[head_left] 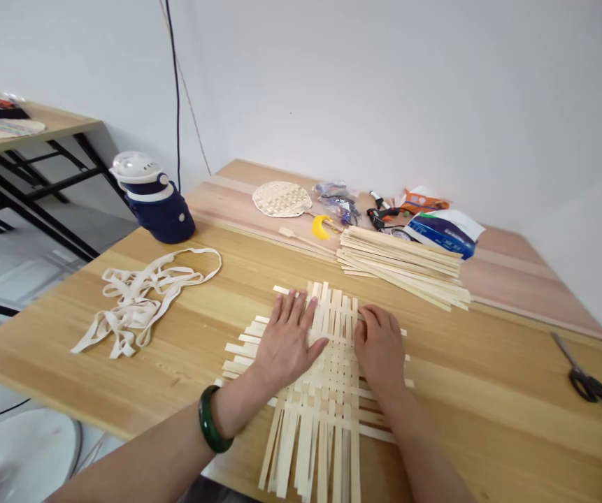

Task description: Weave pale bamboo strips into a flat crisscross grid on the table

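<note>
A partly woven mat (332,363) of pale, flat bamboo strips lies on the table, its loose ends fanning out on all sides. My left hand (291,342) presses flat on its upper left part, fingers stretched and slightly apart. Beyond those fingertips pokes the end of a crosswise bamboo strip (280,289). At the mat's upper right edge, my right hand (380,346) is curled with its fingers closed on a strip. The back of that hand hides most of the grip. A dark green bangle (211,419) circles my left wrist.
A stack of loose strips (400,262) lies behind the mat. White cloth tape (140,300) is heaped at left, near a blue jug (158,206). Scissors (586,377) rest far right. Further back are a woven fan (282,199), glue gun (382,215) and tissue pack (442,234).
</note>
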